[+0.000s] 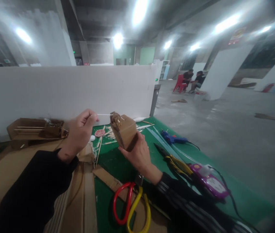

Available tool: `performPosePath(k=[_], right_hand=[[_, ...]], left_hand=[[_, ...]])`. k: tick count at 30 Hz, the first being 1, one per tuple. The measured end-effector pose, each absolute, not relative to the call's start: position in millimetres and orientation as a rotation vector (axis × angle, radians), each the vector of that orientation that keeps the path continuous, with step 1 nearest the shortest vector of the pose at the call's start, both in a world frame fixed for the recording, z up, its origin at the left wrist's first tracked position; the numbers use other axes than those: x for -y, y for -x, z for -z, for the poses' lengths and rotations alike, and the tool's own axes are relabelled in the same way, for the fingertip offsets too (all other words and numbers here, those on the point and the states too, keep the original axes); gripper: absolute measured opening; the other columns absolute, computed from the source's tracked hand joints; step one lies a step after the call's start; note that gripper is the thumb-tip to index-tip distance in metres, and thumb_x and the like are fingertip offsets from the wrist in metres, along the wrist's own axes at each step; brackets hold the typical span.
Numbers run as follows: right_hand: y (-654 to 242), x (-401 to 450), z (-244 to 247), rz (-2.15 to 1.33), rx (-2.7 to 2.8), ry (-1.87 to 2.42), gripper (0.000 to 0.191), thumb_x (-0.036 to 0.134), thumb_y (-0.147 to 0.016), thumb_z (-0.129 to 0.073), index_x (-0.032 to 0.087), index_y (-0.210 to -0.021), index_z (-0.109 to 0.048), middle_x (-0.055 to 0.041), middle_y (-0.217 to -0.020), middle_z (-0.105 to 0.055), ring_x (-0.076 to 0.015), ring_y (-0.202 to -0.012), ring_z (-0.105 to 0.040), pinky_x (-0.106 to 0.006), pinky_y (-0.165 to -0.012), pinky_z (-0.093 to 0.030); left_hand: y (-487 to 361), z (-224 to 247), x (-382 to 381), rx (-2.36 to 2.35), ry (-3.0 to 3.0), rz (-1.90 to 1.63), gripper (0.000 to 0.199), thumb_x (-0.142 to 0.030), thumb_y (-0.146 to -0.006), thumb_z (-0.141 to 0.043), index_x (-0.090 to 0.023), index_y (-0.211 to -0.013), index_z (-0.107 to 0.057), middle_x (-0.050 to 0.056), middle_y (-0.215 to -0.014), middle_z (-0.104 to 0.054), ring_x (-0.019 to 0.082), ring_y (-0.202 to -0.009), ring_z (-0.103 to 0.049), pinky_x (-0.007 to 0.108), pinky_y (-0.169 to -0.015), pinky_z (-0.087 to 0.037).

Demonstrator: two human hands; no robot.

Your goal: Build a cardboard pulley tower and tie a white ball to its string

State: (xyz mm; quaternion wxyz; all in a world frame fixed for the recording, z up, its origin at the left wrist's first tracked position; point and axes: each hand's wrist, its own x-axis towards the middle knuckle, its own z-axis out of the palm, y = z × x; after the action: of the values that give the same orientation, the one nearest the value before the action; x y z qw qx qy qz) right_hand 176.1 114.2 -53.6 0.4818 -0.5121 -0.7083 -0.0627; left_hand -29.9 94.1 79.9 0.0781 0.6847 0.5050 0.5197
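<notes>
My right hand (pixel 139 152) grips a small cardboard box (pixel 127 132) from below and behind, tilted above the table. Crumpled brown material sits at the box's upper left end. From there a thin white string (pixel 104 114) runs level and taut to my left hand (pixel 82 127), whose thumb and forefinger pinch it. Below my right hand, scissors (pixel 131 207) with one red and one yellow handle lie on cardboard strips; their blades are mostly hidden.
On the green table (pixel 110 155) lie wooden sticks (pixel 99 150), a blue glue gun (pixel 173 138), yellow-handled pliers (pixel 178 165) and a purple power strip (pixel 210 183). A cardboard construction (pixel 37 127) stands left, before a white partition (pixel 66 94). Two people sit far off at right.
</notes>
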Motion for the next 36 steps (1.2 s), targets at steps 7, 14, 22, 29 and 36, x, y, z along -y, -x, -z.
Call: performPosePath(k=[7,14,22,29,36], right_hand=[[-178.4,-115.0,53.7,-0.015,1.697,1.267,0.094,0.045,-0.067,-0.075,0.012,-0.139,-0.024,-0.0185,-0.126,-0.046,-0.0336,-0.113,-0.051,-0.049,-0.091,-0.048],[-177.3,-118.6,58.6,-0.573,1.552,1.049,0.082,0.041,-0.07,-0.074,0.02,-0.133,-0.025,-0.0142,-0.128,-0.044,-0.0261,-0.112,-0.053,-0.042,-0.088,-0.052],[-177.4,-121.1,61.7,-0.937,1.423,0.809,0.068,0.037,-0.074,-0.072,0.025,-0.127,-0.03,-0.0115,-0.129,-0.047,-0.0241,-0.111,-0.058,-0.044,-0.088,-0.053],[-176.9,-116.3,61.6,-1.005,1.462,0.728,0.065,0.031,-0.077,-0.069,0.025,-0.129,-0.029,-0.0128,-0.134,-0.048,-0.0247,-0.117,-0.055,-0.045,-0.094,-0.05],[-175.7,-113.8,59.9,-1.034,1.454,0.696,0.065,0.026,-0.075,-0.068,0.025,-0.128,-0.03,-0.0117,-0.128,-0.053,-0.0234,-0.112,-0.059,-0.043,-0.092,-0.051]], left_hand=[[27.2,-46.2,-89.3,-1.533,-2.172,-1.267,0.028,-0.034,-0.091,-0.042,-0.02,-0.07,-0.054,-0.004,-0.063,-0.054,0.014,-0.061,-0.05,0.025,-0.059,-0.037],[7.7,-17.4,-82.2,-1.42,-2.233,-1.081,0.036,-0.035,-0.095,-0.032,-0.02,-0.078,-0.059,-0.001,-0.065,-0.057,0.016,-0.063,-0.053,0.027,-0.062,-0.039],[0.2,-11.3,-68.9,-1.308,-2.26,-0.949,0.038,-0.03,-0.096,-0.028,-0.02,-0.07,-0.053,-0.003,-0.064,-0.053,0.014,-0.059,-0.049,0.025,-0.058,-0.036],[2.2,-5.4,-69.7,-1.284,-2.282,-0.877,0.039,-0.031,-0.095,-0.029,-0.02,-0.062,-0.046,-0.004,-0.058,-0.049,0.013,-0.056,-0.049,0.025,-0.055,-0.034],[-4.8,-3.0,-62.8,-1.259,-2.358,-0.767,0.041,-0.03,-0.095,-0.031,-0.019,-0.06,-0.049,-0.004,-0.057,-0.054,0.012,-0.055,-0.051,0.025,-0.055,-0.034]])
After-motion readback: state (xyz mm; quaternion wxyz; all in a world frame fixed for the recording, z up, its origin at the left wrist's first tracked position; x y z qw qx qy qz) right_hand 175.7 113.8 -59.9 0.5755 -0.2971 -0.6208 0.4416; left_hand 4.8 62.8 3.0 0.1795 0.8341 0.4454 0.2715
